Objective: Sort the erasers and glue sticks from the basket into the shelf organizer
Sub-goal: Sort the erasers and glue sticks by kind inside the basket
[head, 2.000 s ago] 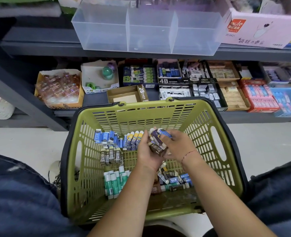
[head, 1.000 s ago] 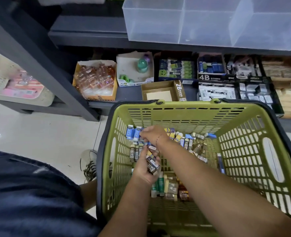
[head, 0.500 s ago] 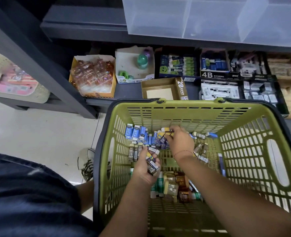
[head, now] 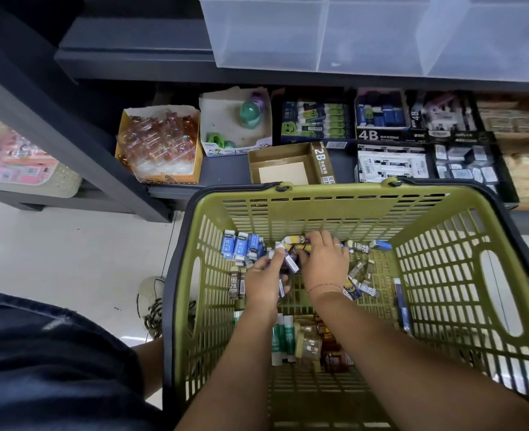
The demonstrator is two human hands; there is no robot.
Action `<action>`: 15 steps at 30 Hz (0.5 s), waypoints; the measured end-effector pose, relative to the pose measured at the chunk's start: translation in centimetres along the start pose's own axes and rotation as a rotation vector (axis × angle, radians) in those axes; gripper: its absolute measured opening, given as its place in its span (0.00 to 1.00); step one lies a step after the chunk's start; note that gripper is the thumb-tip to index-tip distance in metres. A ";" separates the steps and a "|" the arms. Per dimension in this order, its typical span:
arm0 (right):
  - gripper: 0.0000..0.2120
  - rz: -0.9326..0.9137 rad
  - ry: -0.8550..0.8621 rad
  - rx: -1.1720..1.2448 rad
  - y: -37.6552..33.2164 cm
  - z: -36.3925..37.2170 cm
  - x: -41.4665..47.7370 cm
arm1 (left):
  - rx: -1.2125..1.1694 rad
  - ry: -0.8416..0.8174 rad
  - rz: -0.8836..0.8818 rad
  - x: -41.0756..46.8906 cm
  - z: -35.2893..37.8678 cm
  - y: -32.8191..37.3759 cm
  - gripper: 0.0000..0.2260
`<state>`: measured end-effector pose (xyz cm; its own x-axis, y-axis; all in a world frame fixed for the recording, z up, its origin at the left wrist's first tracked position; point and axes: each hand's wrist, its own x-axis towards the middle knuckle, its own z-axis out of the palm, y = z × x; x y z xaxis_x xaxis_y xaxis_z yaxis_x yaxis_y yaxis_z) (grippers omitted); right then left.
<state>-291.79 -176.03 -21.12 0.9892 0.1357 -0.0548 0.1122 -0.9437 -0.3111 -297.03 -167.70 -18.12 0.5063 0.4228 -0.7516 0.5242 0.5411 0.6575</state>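
Observation:
A green plastic basket (head: pixel 344 209) stands in front of me with small packaged erasers scattered on its floor. Blue-sleeved erasers (head: pixel 241 245) lie at the far left, brown 2B erasers (head: pixel 236 283) beside them. Green-and-white glue sticks (head: pixel 283 337) lie nearer me, partly under my arms. My left hand (head: pixel 264 283) is closed on a bunch of dark-sleeved erasers (head: pixel 289 262). My right hand (head: pixel 323 262) reaches over the pile at the far wall, fingers curled on a yellow-and-purple eraser (head: pixel 295 241). The clear shelf organizer (head: pixel 375 32) sits on the shelf above, its compartments bare.
The lower shelf holds an open brown 2B box (head: pixel 288 164), a box of clear orange items (head: pixel 160 146), a white box with a green bottle (head: pixel 235 122), and 4B eraser boxes (head: pixel 384 122). A dark shelf post (head: pixel 70 135) slants at left. Pale floor lies beside the basket.
My left hand has moved up to meet my right hand at the far pile. Over the two seconds the view swung left, and my right hand went from the left pile to the middle.

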 end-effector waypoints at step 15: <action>0.10 0.313 -0.060 0.250 1.6 -1.3 0.1 | -0.044 -0.003 -0.110 0.0 -0.4 -0.1 0.08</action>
<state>-291.42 -177.93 -20.40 0.9639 -0.1223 -0.2364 -0.2272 -0.8407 -0.4916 -297.35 -167.42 -18.23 0.4494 0.3573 -0.8188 0.5460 0.6156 0.5683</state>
